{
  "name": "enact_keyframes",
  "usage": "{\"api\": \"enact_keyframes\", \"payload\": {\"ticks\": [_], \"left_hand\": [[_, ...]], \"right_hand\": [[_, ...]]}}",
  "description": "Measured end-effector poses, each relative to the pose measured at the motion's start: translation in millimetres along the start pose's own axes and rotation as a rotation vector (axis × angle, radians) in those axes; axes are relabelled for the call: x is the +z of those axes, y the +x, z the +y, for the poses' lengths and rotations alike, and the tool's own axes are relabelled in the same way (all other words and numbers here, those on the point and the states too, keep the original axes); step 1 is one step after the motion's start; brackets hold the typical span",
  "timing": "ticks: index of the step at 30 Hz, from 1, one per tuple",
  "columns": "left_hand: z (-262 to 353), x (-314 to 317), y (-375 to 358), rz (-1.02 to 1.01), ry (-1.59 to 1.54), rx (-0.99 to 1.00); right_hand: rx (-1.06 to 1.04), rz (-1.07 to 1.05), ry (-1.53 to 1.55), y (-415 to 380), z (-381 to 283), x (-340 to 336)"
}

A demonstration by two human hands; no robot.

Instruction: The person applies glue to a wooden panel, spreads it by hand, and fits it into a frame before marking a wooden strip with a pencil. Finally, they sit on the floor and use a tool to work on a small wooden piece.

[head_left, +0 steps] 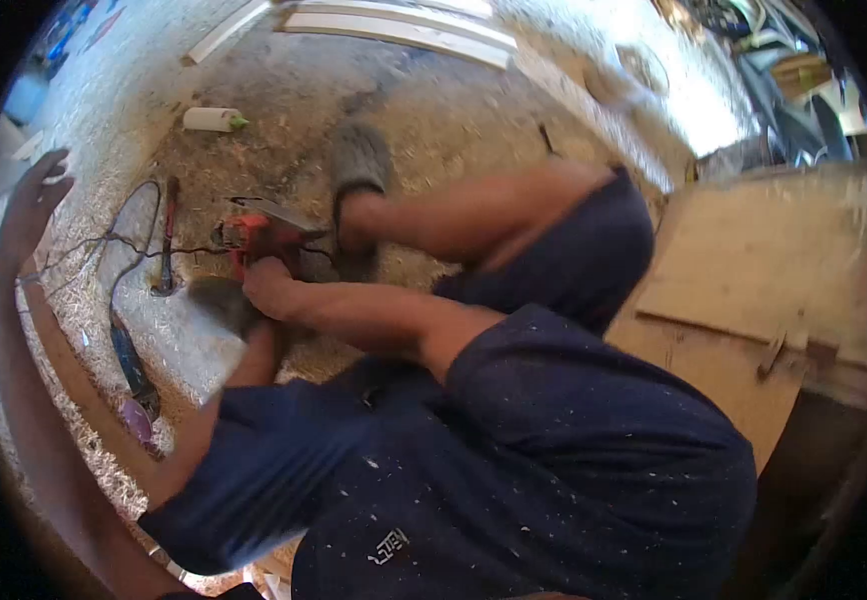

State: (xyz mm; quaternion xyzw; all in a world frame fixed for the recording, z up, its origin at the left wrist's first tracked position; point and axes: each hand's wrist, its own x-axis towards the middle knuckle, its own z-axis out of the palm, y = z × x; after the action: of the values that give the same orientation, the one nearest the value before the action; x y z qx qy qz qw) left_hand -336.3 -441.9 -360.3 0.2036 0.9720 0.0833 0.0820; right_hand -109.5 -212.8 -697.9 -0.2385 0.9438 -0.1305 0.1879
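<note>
My right hand [270, 287] is closed at a red power tool [247, 240] on the floor between my feet. A dark cord runs left from the tool, and a flat pale blade-like piece [289, 214] lies just beyond it. At the far left my left hand [36, 205] is raised off the floor, fingers apart and nothing in them. Nearest to it are the cord and a red-and-dark bar with a hooked end [169, 235]. A dark angle grinder [130, 360] with a purple disc [138, 420] lies below the bar.
A white bottle with a green tip [212, 120] lies on the dusty floor. Long pale wood strips [399, 38] lie at the top. Wooden boards [764, 260] stand at my right. My shoes [362, 155] flank the red tool, and shavings cover the left side.
</note>
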Motion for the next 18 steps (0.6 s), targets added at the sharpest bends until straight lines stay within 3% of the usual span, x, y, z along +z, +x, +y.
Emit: {"api": "enact_keyframes", "payload": {"ticks": [2,5,8,9,11,12,13,14,15,17,18], "left_hand": [[38,-41,-35,-0.119,0.151,0.069],[98,-75,-72,-0.005,0.13,0.084],[170,-64,-101,0.183,0.148,0.185],[200,-57,-111,0.168,0.148,0.095],[173,-14,-98,0.172,-0.106,0.115],[170,25,-91,0.151,-0.201,0.056],[178,52,-93,0.129,-0.3,-0.009],[218,84,-101,0.174,-0.527,-0.09],[258,115,-109,0.239,-0.757,-0.162],[176,215,-65,0.424,-0.223,-0.057],[177,284,-62,0.428,-0.596,-0.452]], "right_hand": [[-0.055,0.016,0.071,-10,8,-10],[-0.188,-0.106,0.199,-20,16,-30],[-0.218,-0.448,0.395,-22,30,-76],[-0.19,-0.579,0.492,-21,35,-102],[-0.202,-0.633,0.559,-21,53,-163],[-0.593,-0.291,0.044,5,72,-182],[-0.532,0.046,0.088,-33,97,-232],[-0.454,0.169,-0.151,-61,130,-263],[-0.119,0.191,-0.095,-105,154,-299],[0.05,0.52,0.069,-170,253,-296],[0.124,0.695,0.129,-194,313,-280]]}}
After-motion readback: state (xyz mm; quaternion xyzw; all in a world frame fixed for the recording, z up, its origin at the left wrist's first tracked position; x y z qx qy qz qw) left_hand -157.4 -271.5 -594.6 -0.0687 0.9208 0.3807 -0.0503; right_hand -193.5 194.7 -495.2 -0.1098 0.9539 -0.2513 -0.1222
